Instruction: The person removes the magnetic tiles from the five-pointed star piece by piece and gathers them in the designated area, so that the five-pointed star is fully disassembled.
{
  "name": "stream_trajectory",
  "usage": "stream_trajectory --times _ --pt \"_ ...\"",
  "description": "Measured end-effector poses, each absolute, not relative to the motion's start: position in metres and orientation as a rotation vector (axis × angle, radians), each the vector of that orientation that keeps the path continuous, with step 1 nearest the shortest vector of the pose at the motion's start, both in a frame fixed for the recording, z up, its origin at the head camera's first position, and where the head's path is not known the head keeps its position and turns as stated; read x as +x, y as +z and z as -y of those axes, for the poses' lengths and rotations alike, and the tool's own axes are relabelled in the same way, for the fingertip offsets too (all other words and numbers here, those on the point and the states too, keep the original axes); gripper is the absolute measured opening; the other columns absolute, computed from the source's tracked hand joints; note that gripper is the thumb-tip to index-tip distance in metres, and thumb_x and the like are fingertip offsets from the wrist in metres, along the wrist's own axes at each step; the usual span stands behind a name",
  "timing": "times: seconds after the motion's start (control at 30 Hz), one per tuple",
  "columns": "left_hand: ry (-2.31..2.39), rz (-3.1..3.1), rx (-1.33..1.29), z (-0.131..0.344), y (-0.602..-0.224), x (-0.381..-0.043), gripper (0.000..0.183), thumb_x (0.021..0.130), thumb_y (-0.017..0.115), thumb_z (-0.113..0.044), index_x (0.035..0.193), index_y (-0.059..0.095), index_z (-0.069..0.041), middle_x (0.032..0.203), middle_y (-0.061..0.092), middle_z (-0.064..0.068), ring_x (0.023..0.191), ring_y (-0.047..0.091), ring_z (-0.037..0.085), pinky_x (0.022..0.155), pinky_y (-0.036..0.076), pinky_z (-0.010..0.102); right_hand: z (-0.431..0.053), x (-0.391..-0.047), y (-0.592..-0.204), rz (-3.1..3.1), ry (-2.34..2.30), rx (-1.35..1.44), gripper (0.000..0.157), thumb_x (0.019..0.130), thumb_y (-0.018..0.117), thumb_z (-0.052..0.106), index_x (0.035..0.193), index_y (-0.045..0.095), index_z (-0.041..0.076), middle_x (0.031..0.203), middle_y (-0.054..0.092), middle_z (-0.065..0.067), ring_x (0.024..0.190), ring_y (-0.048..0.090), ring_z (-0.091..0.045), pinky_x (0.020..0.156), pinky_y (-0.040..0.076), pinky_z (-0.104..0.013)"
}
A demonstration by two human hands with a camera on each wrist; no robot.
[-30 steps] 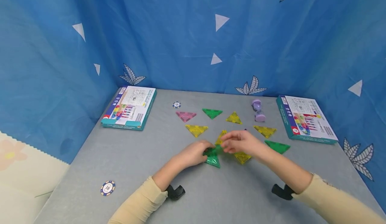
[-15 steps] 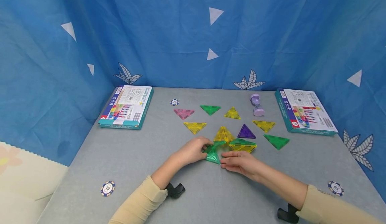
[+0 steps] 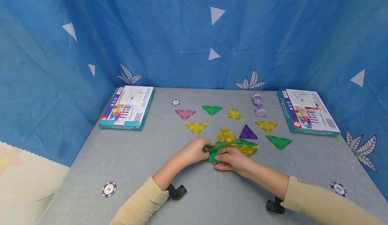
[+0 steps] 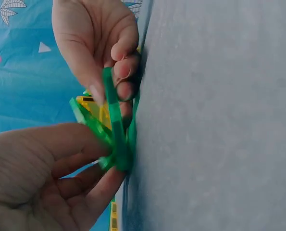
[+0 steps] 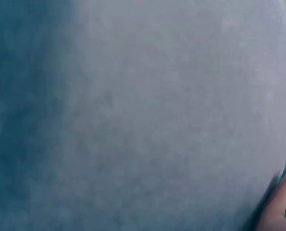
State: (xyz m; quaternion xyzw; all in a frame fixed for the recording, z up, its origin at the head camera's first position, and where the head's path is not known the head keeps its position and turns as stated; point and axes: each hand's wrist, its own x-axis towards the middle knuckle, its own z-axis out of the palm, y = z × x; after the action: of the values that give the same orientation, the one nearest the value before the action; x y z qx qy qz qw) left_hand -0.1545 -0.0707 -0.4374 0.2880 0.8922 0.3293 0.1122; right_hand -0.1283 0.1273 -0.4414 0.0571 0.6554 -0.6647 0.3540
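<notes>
Green translucent triangular magnetic tiles [image 3: 214, 153] meet at angles between the two hands, near the middle of the table. My left hand [image 3: 194, 151] pinches them from the left, thumb and fingertips at their lower corner in the left wrist view. Opposite it, my right hand [image 3: 234, 161] holds the free end of one upright green tile [image 4: 115, 113] between thumb and fingers. Just behind stand a raised yellow triangle shape [image 3: 225, 134] and a yellow-and-green tile piece [image 3: 248, 147]. The right wrist view catches only part of the right hand [image 5: 277, 207] in its lower corner.
Loose triangle tiles lie beyond: purple [image 3: 248, 132], pink [image 3: 185, 114], green [image 3: 279, 142] and several yellow, such as one tile [image 3: 196, 127]. A purple sand timer [image 3: 258, 105] lies near the right box [image 3: 309, 112]. Another box [image 3: 127, 107] sits left. Poker chips [image 3: 108, 189] dot the table.
My right hand came down from over the yellow tiles, then moved left onto the green tiles and now grips one. The left hand keeps its hold in nearly the same place.
</notes>
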Motion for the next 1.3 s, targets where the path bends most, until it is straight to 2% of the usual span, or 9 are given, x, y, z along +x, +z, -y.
stream_trajectory --times 0.13,0.3,0.4,0.6,0.8,0.93,1.2,1.3 --pt "0.973 -2.682 0.805 0.076 -0.435 -0.156 0.026 0.080 0.062 -0.002 0.104 0.070 -0.007 0.099 0.067 0.003 0.088 0.060 0.013 0.073 0.048 0.026 -0.122 -0.129 -0.444 -1.744 -1.703 0.158 0.045 0.090 0.058 0.004 0.126 0.036 -0.012 0.099 0.057 -0.022 0.078 0.068 -0.025 0.070 0.055 -0.031" --pt "0.999 -2.724 0.766 0.088 -0.431 -0.160 0.016 0.085 0.064 -0.004 0.097 0.073 -0.008 0.093 0.069 0.001 0.088 0.063 0.014 0.076 0.050 0.030 -0.121 -0.129 -0.444 -1.762 -1.689 0.104 0.044 0.090 0.058 0.004 0.124 0.037 -0.013 0.093 0.059 -0.017 0.077 0.068 -0.023 0.069 0.055 -0.030" --pt "1.000 -2.717 0.734 0.099 -0.429 -0.160 0.015 0.085 0.066 -0.004 0.098 0.073 -0.009 0.094 0.069 0.001 0.091 0.062 0.015 0.078 0.050 0.032 -0.121 -0.128 -0.445 -1.759 -1.689 0.090 0.041 0.090 0.059 0.004 0.121 0.039 -0.013 0.091 0.060 -0.016 0.076 0.068 -0.022 0.068 0.055 -0.030" --pt "1.183 -2.637 0.553 0.132 -0.424 -0.170 0.015 0.085 0.066 -0.004 0.099 0.069 -0.007 0.093 0.067 0.004 0.085 0.062 0.016 0.073 0.051 0.030 -0.127 -0.125 -0.447 -1.776 -1.679 0.103 0.040 0.089 0.059 0.004 0.120 0.039 -0.012 0.091 0.057 -0.015 0.077 0.068 -0.023 0.068 0.055 -0.030" --pt "1.673 -2.403 0.064 0.189 -0.424 -0.192 0.025 0.093 0.056 -0.007 0.112 0.058 0.007 0.097 0.067 0.020 0.091 0.066 0.030 0.077 0.053 0.037 -0.133 -0.125 -0.448 -1.794 -1.681 0.095 0.039 0.089 0.060 0.005 0.118 0.040 -0.011 0.090 0.059 -0.015 0.077 0.068 -0.022 0.069 0.055 -0.030" --pt "1.845 -2.346 -0.199 0.212 -0.429 -0.206 0.034 0.094 0.055 -0.012 0.122 0.054 0.007 0.103 0.065 0.022 0.096 0.065 0.030 0.080 0.051 0.033 -0.135 -0.126 -0.447 -1.792 -1.690 0.099 0.037 0.089 0.060 0.004 0.117 0.041 -0.011 0.090 0.060 -0.015 0.076 0.068 -0.022 0.068 0.055 -0.030" --pt "1.851 -2.340 -0.322 0.225 -0.439 -0.218 0.038 0.094 0.053 -0.012 0.127 0.051 0.007 0.113 0.060 0.026 0.088 0.067 0.017 0.079 0.051 0.027 -0.131 -0.124 -0.445 -1.788 -1.683 0.071 0.038 0.089 0.060 0.004 0.118 0.041 -0.011 0.089 0.060 -0.015 0.076 0.068 -0.022 0.068 0.055 -0.030" --pt "1.825 -2.381 -0.324 0.232 -0.437 -0.218 0.039 0.095 0.052 -0.011 0.129 0.049 0.007 0.118 0.057 0.027 0.091 0.066 0.019 0.080 0.051 0.027 -0.130 -0.126 -0.445 -1.787 -1.680 0.057 0.038 0.089 0.059 0.004 0.118 0.040 -0.012 0.089 0.060 -0.015 0.077 0.068 -0.021 0.068 0.055 -0.030"
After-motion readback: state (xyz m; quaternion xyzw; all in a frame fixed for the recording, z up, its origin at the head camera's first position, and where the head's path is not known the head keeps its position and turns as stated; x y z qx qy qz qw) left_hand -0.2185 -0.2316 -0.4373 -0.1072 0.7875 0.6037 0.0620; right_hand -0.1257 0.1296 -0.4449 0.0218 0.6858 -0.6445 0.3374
